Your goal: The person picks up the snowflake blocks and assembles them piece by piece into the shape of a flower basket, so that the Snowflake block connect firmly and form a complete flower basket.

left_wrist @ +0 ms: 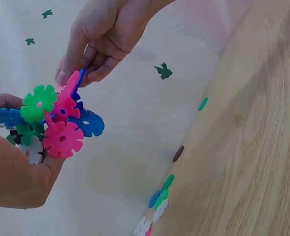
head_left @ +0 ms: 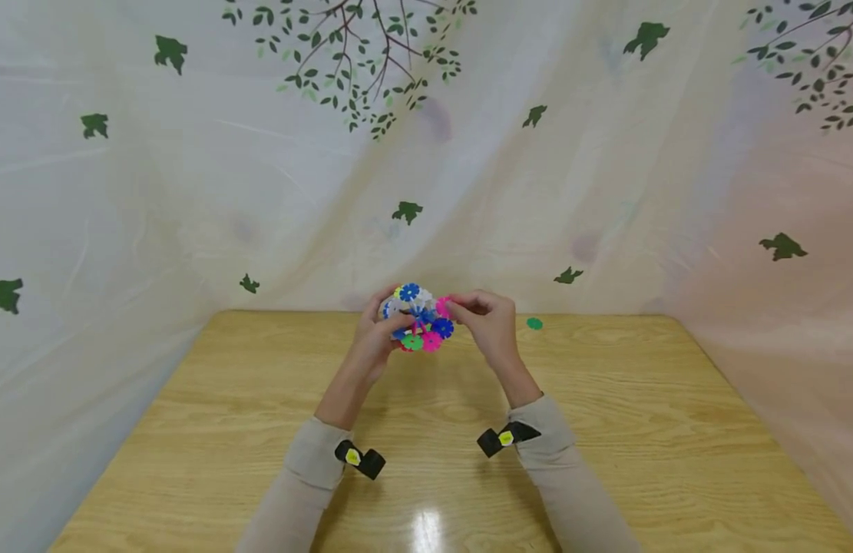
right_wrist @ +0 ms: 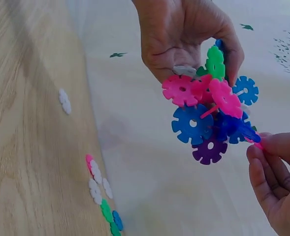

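Note:
A ball-like cluster of interlocked snowflake discs (head_left: 412,340) in pink, blue, green, white and purple is held up above the far part of the table. My left hand (head_left: 372,338) grips the cluster from its left side, thumb across the front. On the other side, my right hand (head_left: 491,319) pinches a pink disc (head_left: 443,307) at the cluster's right edge. In the right wrist view that pink disc (right_wrist: 255,141) shows only as a sliver between thumb and finger, touching a dark blue disc (right_wrist: 241,129). Whether it is slotted in, I cannot tell.
A loose green disc (head_left: 534,324) lies near the table's back edge, right of my hands. More loose discs lie along that edge in the wrist views, among them a brown one (left_wrist: 178,153) and white ones (right_wrist: 65,101). A leaf-printed cloth (head_left: 315,230) hangs behind the wooden table (head_left: 260,399).

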A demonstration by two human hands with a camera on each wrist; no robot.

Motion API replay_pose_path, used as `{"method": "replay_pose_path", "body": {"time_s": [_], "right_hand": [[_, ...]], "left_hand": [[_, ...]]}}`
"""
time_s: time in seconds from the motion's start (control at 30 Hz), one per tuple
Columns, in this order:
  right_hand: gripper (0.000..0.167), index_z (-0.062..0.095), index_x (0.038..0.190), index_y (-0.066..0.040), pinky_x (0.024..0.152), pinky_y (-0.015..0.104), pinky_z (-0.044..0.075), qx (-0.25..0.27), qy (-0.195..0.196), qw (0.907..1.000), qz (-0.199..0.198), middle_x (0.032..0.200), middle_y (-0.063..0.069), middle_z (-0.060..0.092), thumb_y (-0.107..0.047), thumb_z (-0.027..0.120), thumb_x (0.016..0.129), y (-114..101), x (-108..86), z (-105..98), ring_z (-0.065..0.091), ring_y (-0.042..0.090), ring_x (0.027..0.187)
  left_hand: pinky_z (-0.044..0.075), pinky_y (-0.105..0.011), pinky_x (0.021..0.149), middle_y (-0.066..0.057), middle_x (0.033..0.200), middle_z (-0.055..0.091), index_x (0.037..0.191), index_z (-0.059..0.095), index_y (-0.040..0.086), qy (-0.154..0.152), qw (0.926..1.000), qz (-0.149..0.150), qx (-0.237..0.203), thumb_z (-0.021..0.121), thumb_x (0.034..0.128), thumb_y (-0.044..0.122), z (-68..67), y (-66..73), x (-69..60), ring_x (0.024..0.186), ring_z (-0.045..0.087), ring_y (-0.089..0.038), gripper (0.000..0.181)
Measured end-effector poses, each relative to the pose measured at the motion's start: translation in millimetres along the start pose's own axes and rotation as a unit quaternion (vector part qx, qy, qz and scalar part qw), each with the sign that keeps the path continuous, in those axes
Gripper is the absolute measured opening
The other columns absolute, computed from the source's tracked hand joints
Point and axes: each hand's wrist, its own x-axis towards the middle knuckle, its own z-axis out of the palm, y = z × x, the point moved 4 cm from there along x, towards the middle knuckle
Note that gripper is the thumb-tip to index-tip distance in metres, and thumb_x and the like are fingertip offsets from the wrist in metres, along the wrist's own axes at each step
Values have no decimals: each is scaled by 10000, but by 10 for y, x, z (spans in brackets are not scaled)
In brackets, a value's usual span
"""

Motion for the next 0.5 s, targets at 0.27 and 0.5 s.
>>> {"method": "replay_pose_path", "body": {"time_s": [0.27,0.5], "right_hand": [[131,762,945,83,677,302,623,-8,-281,9994,-198,943,303,730,-30,779,882,-67,21,-58,707,92,711],[101,757,930,92,677,223,605,15,-497,9982,-331,924,265,748,8,771,876,-100,34,-71,702,82,710]], "left_hand": [[580,-237,640,-25,1077,633,1487,421,115,-239,9990,349,-114,591,882,-98,62,31,-16,808,682,-102,664],[577,-233,654,9,1075,627,1439,452,123,-317,9981,528,-30,602,859,-111,101,7,-8,865,657,-96,642]]}}
